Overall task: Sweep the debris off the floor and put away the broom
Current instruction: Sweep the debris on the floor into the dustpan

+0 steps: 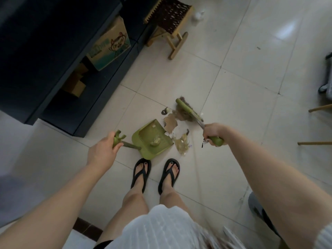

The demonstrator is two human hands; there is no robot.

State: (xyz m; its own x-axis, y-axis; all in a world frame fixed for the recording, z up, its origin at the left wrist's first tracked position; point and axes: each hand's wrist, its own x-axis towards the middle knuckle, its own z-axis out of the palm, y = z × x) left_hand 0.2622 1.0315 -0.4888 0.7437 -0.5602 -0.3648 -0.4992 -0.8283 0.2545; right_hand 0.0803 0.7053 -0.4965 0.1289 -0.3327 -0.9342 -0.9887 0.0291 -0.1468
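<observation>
My right hand (213, 133) grips the green handle of a broom (188, 110), whose brush head rests on the tiled floor just beyond a pile of debris (175, 131). The debris is torn brown paper scraps, dust and small bits lying between the brush and a green dustpan (152, 136). My left hand (103, 151) grips the dustpan's upright green handle; the pan sits on the floor in front of my feet with its open edge toward the scraps. A little dirt lies inside the pan.
A dark cabinet (53, 60) with cardboard boxes (111, 45) on its low shelf stands at the left. A small wooden stool (168, 22) stands beyond it. Wooden chair legs (316, 142) and a wheeled item (325, 87) are at the right edge. My sandalled feet (155, 174) stand close behind the pan.
</observation>
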